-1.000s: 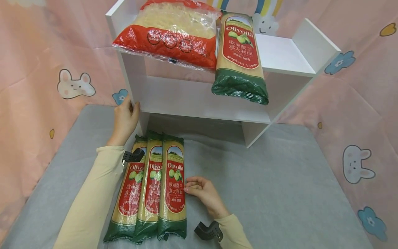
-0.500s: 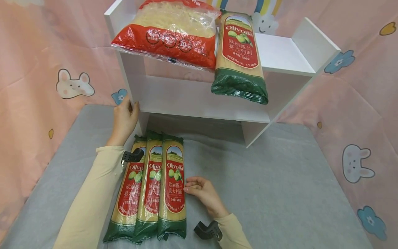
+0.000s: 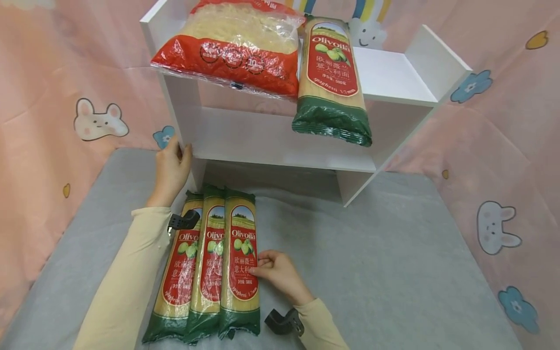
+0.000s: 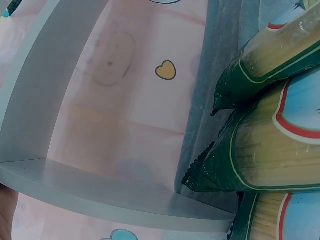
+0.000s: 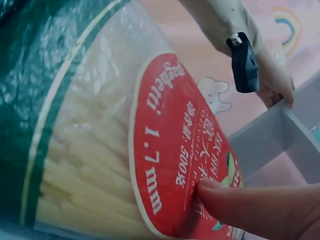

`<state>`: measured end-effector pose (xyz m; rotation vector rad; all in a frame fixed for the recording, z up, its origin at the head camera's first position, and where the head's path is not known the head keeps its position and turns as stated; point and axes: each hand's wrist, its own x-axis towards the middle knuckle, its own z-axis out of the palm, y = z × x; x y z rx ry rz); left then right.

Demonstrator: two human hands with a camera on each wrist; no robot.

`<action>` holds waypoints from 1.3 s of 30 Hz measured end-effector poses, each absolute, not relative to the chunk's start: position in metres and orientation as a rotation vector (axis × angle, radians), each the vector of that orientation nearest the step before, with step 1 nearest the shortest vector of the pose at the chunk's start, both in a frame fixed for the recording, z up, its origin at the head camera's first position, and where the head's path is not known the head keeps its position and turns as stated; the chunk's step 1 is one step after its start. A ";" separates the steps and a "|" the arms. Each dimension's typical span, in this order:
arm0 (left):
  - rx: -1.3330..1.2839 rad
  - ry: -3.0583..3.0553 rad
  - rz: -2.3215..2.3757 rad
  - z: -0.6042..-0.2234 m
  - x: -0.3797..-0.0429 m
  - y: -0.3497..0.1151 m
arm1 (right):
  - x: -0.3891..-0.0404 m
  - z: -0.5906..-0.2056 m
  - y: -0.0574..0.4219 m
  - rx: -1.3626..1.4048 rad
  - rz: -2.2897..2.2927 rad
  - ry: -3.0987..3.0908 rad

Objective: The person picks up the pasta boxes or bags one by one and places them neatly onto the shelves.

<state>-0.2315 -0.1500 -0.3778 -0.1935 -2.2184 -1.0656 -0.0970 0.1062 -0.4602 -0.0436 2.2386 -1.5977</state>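
My left hand (image 3: pixel 169 170) grips the left side panel of the white shelf (image 3: pixel 280 141), with the thumb on its front edge. Three green-and-gold spaghetti packs lie side by side, slightly overlapping, on the grey cloth below. At the rightmost spaghetti pack (image 3: pixel 239 296), my right hand (image 3: pixel 282 274) pinches the right edge. Its thumb (image 5: pixel 250 205) lies over the red label in the right wrist view, while its other fingers are partly hidden beside the pack. The middle spaghetti pack (image 3: pixel 207 291) and the left spaghetti pack (image 3: pixel 175 291) lie untouched.
On the shelf's top board rest a red-and-clear pasta bag (image 3: pixel 232 53) and another spaghetti pack (image 3: pixel 332 82), whose green end juts past the front edge. Grey cloth (image 3: pixel 385 272) stretches to the right. A pink printed curtain (image 3: pixel 503 146) surrounds the shelf.
My right hand has moved slightly left, bringing its thumb from beside the rightmost spaghetti pack onto its label. My left hand keeps its grip on the shelf. The head view has shifted slightly.
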 end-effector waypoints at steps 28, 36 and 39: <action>-0.160 -2.239 -1.076 -0.379 -0.232 -0.151 | -0.089 -0.459 0.099 0.001 -1.912 1.822; -0.175 -2.220 -1.072 -0.379 -0.232 -0.151 | -0.090 -0.466 0.099 0.056 -2.009 1.751; -0.180 -2.218 -1.069 -0.380 -0.233 -0.152 | -0.092 -0.469 0.098 0.105 -2.048 1.736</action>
